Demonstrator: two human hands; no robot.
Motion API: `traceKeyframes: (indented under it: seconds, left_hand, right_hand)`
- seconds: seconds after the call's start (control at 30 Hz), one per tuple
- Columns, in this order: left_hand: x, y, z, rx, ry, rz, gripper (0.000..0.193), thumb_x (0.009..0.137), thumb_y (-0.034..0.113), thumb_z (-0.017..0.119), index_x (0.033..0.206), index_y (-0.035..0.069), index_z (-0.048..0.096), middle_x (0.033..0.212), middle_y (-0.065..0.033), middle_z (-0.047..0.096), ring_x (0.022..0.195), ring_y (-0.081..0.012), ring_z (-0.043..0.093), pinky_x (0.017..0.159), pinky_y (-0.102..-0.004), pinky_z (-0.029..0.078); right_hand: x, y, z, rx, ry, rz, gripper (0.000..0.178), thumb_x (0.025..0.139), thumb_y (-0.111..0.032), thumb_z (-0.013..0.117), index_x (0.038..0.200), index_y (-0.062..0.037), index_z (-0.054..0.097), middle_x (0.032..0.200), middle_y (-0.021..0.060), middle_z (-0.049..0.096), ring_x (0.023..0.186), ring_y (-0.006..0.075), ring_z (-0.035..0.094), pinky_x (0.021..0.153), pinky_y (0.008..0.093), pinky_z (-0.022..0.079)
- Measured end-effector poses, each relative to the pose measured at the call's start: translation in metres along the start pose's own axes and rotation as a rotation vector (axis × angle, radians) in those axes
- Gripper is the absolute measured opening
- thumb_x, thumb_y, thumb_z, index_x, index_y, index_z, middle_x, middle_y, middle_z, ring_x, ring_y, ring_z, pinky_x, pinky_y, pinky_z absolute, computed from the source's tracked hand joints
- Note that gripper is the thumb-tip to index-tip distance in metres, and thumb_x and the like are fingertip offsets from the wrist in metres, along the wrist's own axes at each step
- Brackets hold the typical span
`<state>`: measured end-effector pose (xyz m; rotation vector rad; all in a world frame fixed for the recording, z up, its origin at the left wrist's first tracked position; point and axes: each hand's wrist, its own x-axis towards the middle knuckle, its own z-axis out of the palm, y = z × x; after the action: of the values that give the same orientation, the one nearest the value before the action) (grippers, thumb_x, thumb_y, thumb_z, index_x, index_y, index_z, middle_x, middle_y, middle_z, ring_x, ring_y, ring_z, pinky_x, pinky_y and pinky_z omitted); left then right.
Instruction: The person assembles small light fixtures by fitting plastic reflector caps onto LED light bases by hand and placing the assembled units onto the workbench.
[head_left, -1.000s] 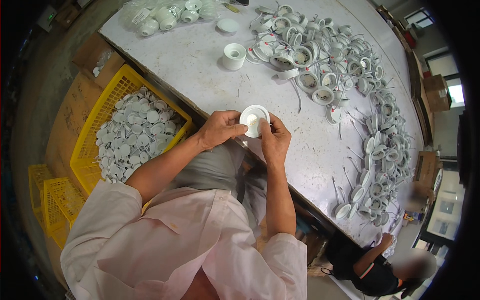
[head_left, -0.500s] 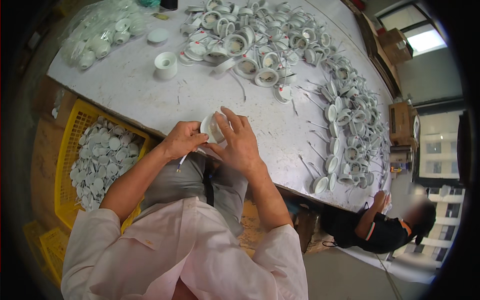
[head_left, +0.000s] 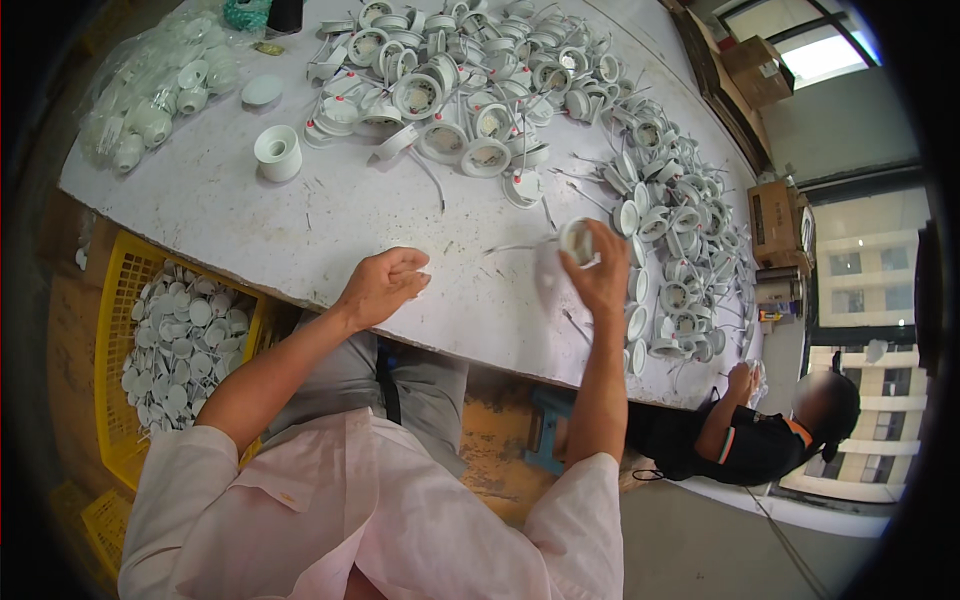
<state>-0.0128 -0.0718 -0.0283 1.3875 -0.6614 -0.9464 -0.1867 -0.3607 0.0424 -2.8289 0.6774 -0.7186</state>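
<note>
My right hand (head_left: 602,272) grips a round white lamp housing (head_left: 573,241) by its rim, over the table at the right; a thin wire trails from the housing to the left. Beside it lies a bent row of similar white lamp housings (head_left: 636,286), their wires pointing left. Near the table's front edge, my left hand (head_left: 384,288) is open, with its fingers loosely bent and nothing visible in them. Farther back is a big heap of white lamp housings (head_left: 440,138), some with red wire caps.
A yellow crate (head_left: 112,400) full of white discs with wires stands at the left. On the table (head_left: 340,225) are a white cup-shaped part (head_left: 278,158), a white disc (head_left: 262,91) and a clear bag of white lamp parts (head_left: 150,110). Another person (head_left: 765,440) works at the right.
My right hand has carried the lamp housing from beside my left hand to the right, near the row. My left hand has let go and opened. The view has shifted somewhat.
</note>
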Motion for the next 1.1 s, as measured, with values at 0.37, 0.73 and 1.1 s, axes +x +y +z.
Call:
traceKeyframes:
  seconds: [0.37, 0.73, 1.1]
  left_hand:
    - [-0.01, 0.004, 0.0, -0.038, -0.02, -0.019, 0.026, 0.093, 0.006, 0.053, 0.117, -0.003, 0.054, 0.115, -0.0129, 0.062, 0.104, -0.019, 0.063, 0.079, -0.026, 0.053]
    - [-0.009, 0.004, 0.0, -0.062, -0.015, 0.033, 0.022, 0.093, 0.008, 0.054, 0.113, 0.0, 0.057, 0.117, -0.0107, 0.063, 0.1, -0.0178, 0.064, 0.073, -0.026, 0.051]
    - [-0.018, -0.005, -0.001, 0.005, 0.008, 0.076, 0.024, 0.092, 0.008, 0.056, 0.114, 0.0, 0.058, 0.113, -0.0106, 0.064, 0.099, -0.0165, 0.064, 0.073, -0.0266, 0.053]
  right_hand:
    - [0.014, 0.083, -0.001, -0.271, -0.113, 0.26, 0.056, 0.066, -0.037, 0.072, 0.114, -0.0098, 0.064, 0.114, 0.0126, 0.063, 0.117, 0.0312, 0.049, 0.102, 0.0431, 0.033]
    - [0.024, 0.069, 0.016, -0.17, 0.145, 0.119, 0.052, 0.065, -0.026, 0.079, 0.111, -0.0076, 0.063, 0.114, 0.0144, 0.061, 0.108, 0.0336, 0.054, 0.096, 0.0435, 0.04]
    - [0.05, -0.034, 0.094, -0.089, -0.004, 0.145, 0.067, 0.068, -0.027, 0.076, 0.127, -0.0055, 0.053, 0.116, 0.0182, 0.058, 0.115, 0.0347, 0.049, 0.1, 0.0461, 0.035]
